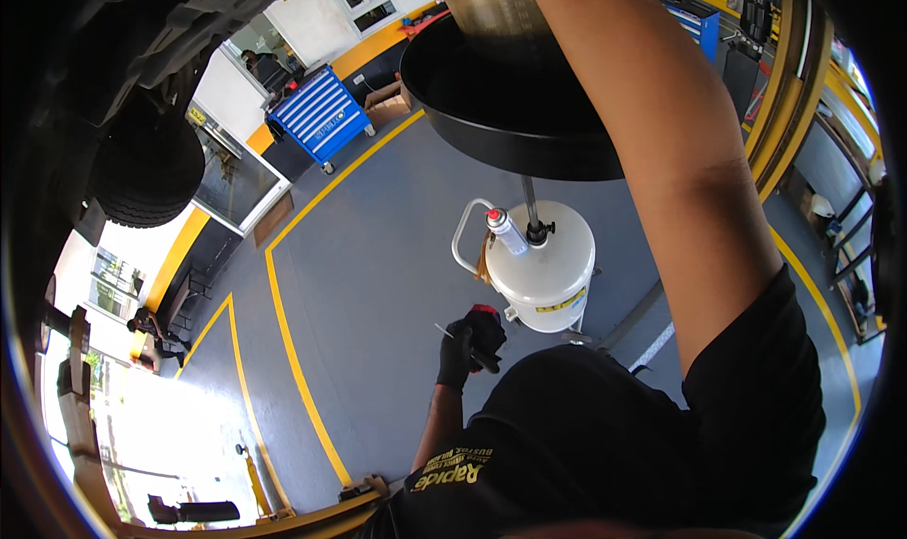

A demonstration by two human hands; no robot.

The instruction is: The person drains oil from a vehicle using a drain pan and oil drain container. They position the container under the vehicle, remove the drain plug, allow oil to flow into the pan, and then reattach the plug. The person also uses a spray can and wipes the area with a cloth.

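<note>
My left hand (463, 355), in a black glove, is low in front of my body, closed round a black-and-red object. A thin light-coloured rod shows beside the fingers; I cannot tell what kind of thing this is. My right arm (661, 114) reaches up past the top edge, with its hand out of view. Beside that arm is a wide black drain pan (520, 152), on a metal post above a white oil drain tank (548, 270). A spray can (508, 232) with a red cap stands tilted on the tank next to its curved handle.
A car's underside (85, 38) and tyre (146, 175) hang overhead at left. A blue tool cabinet (323, 119) stands by the far wall. Yellow lines (293, 350) mark the grey floor. A person (159, 336) is at far left. Yellow lift posts (789, 95) rise at right.
</note>
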